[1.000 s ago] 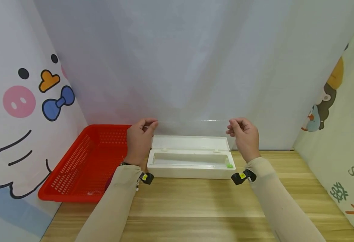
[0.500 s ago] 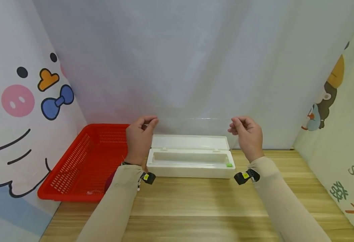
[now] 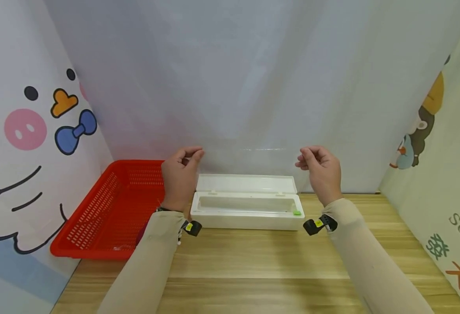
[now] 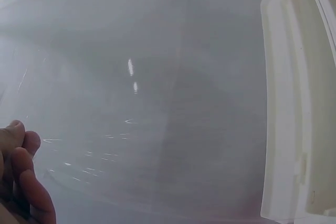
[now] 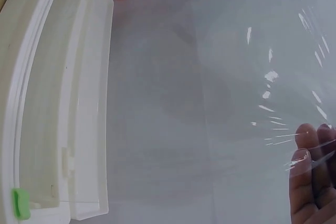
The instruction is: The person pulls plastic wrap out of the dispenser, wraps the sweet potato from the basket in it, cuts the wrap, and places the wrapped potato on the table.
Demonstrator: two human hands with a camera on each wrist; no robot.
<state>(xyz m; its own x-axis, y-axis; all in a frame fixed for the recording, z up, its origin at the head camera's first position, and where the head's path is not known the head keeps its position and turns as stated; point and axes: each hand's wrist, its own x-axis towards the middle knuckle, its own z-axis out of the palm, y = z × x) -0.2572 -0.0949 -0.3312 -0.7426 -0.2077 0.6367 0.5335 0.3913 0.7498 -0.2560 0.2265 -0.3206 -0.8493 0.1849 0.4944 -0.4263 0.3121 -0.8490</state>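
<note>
A sheet of clear cling film is stretched between my hands, showing mostly by its glints. My left hand pinches its left corner with thumb and fingers. At the other corner, my right hand pinches the film, which puckers around the fingertips in the right wrist view. Below and between the hands stands a long white cling film dispenser box. Its lid is tipped back, and a green slide cutter sits at the right end of its front rim.
To the left, a red plastic basket rests on the wooden table, with a dark red thing partly hidden by the left sleeve. A pale curtain hangs close behind the box. Printed cloth walls stand at both sides.
Both hands have risen slightly, and the film's upper edge has come up with them. The right hand has also shifted a little to the right. The box and basket stay put.
</note>
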